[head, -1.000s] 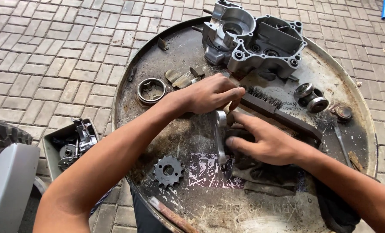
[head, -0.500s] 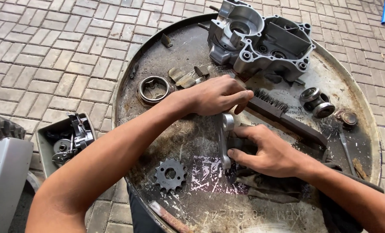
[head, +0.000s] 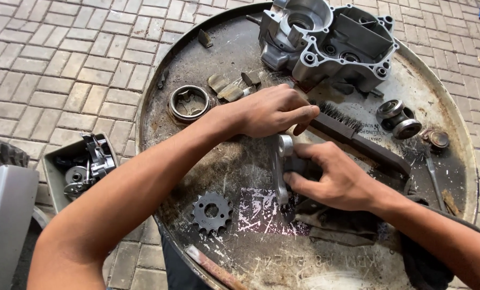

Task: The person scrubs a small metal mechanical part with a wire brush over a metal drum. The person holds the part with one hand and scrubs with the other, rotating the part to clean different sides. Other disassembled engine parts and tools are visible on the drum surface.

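A silver metal lever arm (head: 279, 169) lies on the round drum lid (head: 208, 70). My right hand (head: 334, 174) presses a dark rag (head: 331, 223) against the side of this arm. My left hand (head: 272, 110) sits just above the arm's top end, fingers curled and touching it. A wire brush (head: 358, 142) with a dark handle lies right behind both hands. A grey engine case (head: 331, 43) stands at the far edge of the lid. A small sprocket (head: 211, 211) lies near my left forearm.
A metal ring part (head: 189, 103), small flat pieces (head: 229, 88), roller parts (head: 398, 119) and a round cap (head: 438, 138) lie on the lid. A grey tray of parts (head: 79, 169) sits on the brick paving at left, by a tyre (head: 1, 153).
The view has shifted slightly, so everything sits a bit higher in frame. My right hand has slid the rag a little along the lever arm; my left hand stays at its top end.
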